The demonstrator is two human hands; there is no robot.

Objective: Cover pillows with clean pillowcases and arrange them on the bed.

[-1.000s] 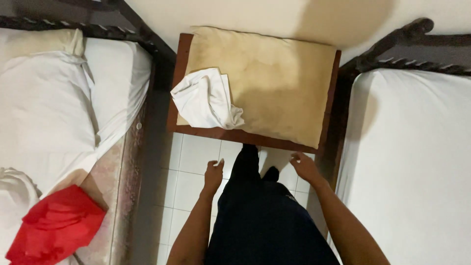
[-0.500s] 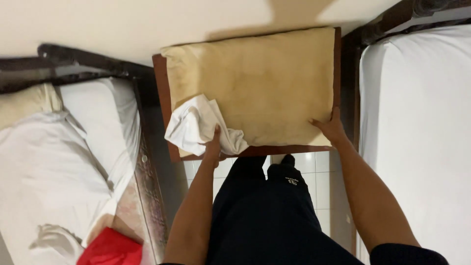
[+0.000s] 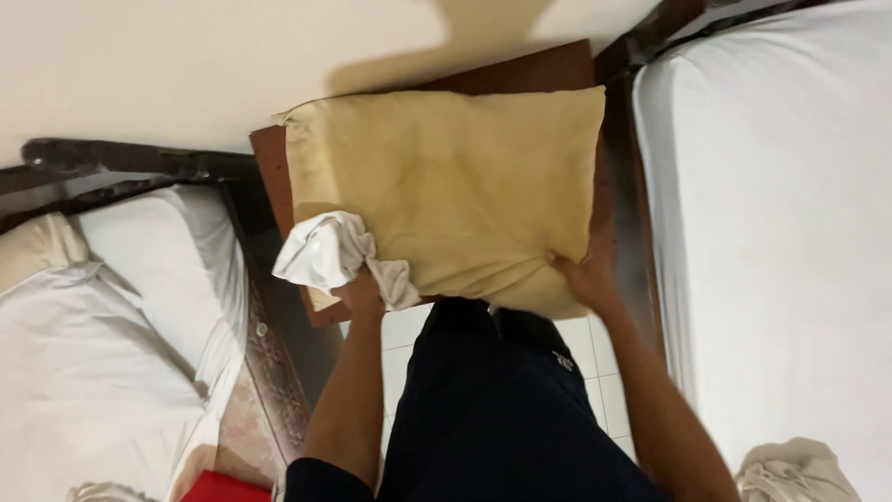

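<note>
A bare yellowish pillow [image 3: 455, 191] lies on a dark wooden bedside table [image 3: 269, 163] between two beds. A crumpled white cloth [image 3: 330, 251] rests on the pillow's near left corner. My left hand [image 3: 362, 290] is under that cloth, gripping it together with the pillow's near edge. My right hand [image 3: 585, 274] grips the pillow's near right corner, and the fabric puckers around the fingers. The pillow's near edge sticks out past the table's front.
A bed with white sheets [image 3: 102, 353] and a white pillow is on the left, a white mattress [image 3: 780, 242] on the right. A red cloth [image 3: 228, 488] lies at the bottom left, a bunched white cloth [image 3: 799, 469] at the bottom right. The wall [image 3: 186, 65] is behind.
Both hands rose from beside my legs to the pillow's near edge and took hold of it. The view moved closer to the table.
</note>
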